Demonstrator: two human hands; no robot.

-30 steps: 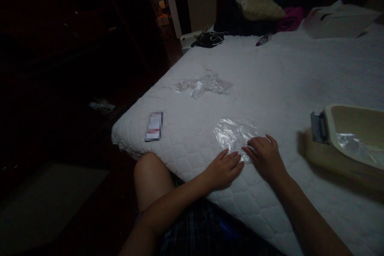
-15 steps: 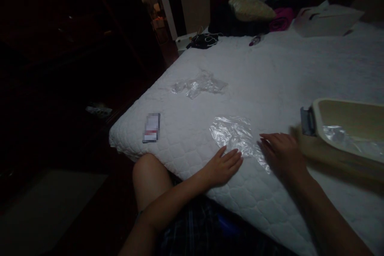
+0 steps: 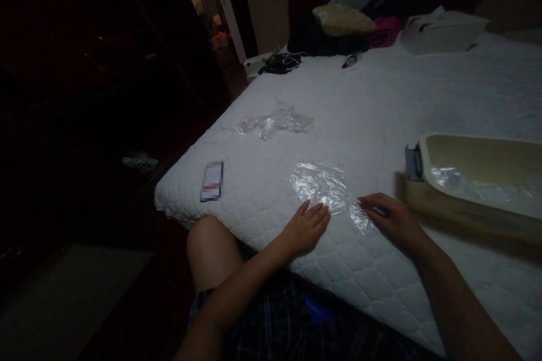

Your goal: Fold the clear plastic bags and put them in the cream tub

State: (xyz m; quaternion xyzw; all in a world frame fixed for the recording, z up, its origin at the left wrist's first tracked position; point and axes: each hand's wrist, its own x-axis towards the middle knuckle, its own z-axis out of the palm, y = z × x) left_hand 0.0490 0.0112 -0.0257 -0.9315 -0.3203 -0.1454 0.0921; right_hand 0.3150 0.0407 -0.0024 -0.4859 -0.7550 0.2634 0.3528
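A clear plastic bag (image 3: 318, 185) lies flat on the white quilted mattress (image 3: 381, 107) near its front edge. My left hand (image 3: 305, 229) rests flat with fingers stretched out, its fingertips on the bag's near left edge. My right hand (image 3: 392, 220) lies flat and open too, fingers on the bag's right end. Neither hand holds anything.
A beige bin (image 3: 474, 186) with a plastic liner lies on its side at the right. Crumpled clear plastic (image 3: 275, 121) sits further back, and a small card (image 3: 212, 181) lies near the mattress corner. Pillows, clothes and a white box crowd the headboard. Dark floor lies to the left.
My right hand slid to the right along the bag and stretched it out. My left hand shifted slightly left and stayed on the near edge. The view turned a little.
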